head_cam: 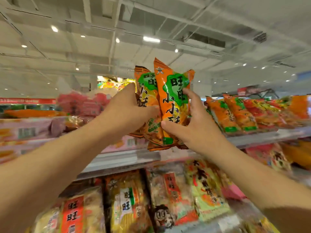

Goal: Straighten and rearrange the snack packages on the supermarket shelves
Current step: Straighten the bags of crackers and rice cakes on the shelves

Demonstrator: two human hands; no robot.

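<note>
Handling: orange snack bags [170, 105] look light, crinkly and slippery, contents likely fragile; best held by the sides.
Look: orange film, green patch, black characters.
Place: raised upright above the upper shelf [262, 136].
Left hand [127, 106]: fingers wrapped round the rear bag.
Right hand [193, 125]: thumb and fingers pinching the front bag.
Nearby: matching bags [235, 115] lie rightward.

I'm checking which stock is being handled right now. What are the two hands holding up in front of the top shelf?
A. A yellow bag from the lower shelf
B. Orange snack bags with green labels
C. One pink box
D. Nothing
B: the left hand and right hand both grip orange snack bags with green labels, raised in front of the top shelf.
</note>
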